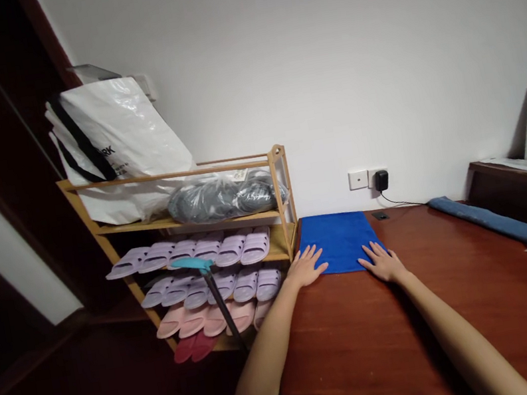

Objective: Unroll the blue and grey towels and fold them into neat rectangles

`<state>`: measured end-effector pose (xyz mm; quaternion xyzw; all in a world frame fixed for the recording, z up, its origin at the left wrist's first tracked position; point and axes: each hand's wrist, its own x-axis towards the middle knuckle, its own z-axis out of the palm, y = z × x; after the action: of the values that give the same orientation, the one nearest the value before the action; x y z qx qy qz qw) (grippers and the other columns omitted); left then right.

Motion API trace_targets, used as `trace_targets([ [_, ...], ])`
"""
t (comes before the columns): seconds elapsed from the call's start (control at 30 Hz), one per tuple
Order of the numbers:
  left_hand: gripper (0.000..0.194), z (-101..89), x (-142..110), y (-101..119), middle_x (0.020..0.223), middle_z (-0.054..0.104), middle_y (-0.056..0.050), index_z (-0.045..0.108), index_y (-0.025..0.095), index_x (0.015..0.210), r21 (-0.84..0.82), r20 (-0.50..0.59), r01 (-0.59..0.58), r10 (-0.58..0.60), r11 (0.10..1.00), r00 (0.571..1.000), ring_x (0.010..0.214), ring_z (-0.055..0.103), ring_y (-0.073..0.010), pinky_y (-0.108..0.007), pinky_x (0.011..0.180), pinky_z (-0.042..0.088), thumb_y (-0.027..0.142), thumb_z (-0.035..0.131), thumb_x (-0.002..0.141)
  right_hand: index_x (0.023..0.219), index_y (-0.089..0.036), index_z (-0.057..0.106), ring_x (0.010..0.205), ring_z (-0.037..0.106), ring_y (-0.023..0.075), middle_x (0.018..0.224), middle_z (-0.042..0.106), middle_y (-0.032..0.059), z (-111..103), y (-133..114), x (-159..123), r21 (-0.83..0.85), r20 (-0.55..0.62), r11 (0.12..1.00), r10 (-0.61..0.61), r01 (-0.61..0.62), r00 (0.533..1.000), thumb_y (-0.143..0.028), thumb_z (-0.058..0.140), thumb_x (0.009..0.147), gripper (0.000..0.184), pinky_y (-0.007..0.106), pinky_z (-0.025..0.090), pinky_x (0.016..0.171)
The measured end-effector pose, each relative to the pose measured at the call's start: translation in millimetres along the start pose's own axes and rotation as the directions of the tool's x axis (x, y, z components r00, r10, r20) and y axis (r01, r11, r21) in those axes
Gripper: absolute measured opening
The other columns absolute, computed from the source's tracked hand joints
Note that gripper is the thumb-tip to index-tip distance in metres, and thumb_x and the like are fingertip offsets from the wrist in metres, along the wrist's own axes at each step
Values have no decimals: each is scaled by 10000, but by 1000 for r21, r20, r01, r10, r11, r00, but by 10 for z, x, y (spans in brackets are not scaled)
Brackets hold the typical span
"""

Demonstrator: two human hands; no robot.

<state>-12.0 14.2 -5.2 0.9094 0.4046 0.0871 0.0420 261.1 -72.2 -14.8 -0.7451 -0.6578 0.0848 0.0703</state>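
Observation:
A bright blue cloth (337, 238) lies flat on the dark red wooden table (416, 327), close to the wall. My left hand (304, 267) rests open at the cloth's near left corner, fingers spread and touching its edge. My right hand (380, 263) lies open at the near right corner, fingertips on the cloth. Neither hand holds anything.
A wooden shoe rack (284, 221) with several lilac and pink slippers (192, 253) stands left of the table, with a white bag (118, 144) and a grey plastic-wrapped bundle (226, 197) on top. A teal-handled stick (220, 302) leans by it. A folded grey-blue cloth (486, 217), wall socket with charger (380, 180).

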Motion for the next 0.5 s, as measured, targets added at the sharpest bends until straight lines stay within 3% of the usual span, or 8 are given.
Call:
trace_targets([
  [0.13,663,16,6,5,1534,226,-40,294,280,1453,-11,-22,9,-9,1000,1000,1416,135,-228,-444,1122,81,658,247,911,1480,-260,161,1428,46,180,1557,69,39,-8,259,-107,-5,-27,999,34,-34,999,-709,139,847,775,457,75,1139],
  [0.33,649,8,-18,24,1528,247,-56,335,253,1438,-14,-67,30,-31,999,997,1414,142,-230,-443,1125,87,636,268,918,1475,-317,145,1422,92,142,1553,112,-4,6,440,-101,12,-62,1000,6,-5,998,-712,134,844,744,431,117,1138],
  [0.43,627,-12,-40,39,1533,231,-56,339,250,1435,-7,-95,54,-54,999,994,1416,135,-229,-445,1121,120,614,255,932,1480,-318,100,1423,93,158,1555,105,6,-27,760,-106,27,-105,998,60,-57,993,-680,134,859,720,464,158,1120],
  [0.5,605,-20,-48,46,1528,247,-50,347,257,1431,-9,-107,56,-57,998,993,1413,153,-217,-435,1119,139,599,255,940,1471,-307,170,1425,85,177,1550,136,25,-56,1104,-158,27,-133,992,123,-121,983,-671,160,856,715,495,158,1110],
])
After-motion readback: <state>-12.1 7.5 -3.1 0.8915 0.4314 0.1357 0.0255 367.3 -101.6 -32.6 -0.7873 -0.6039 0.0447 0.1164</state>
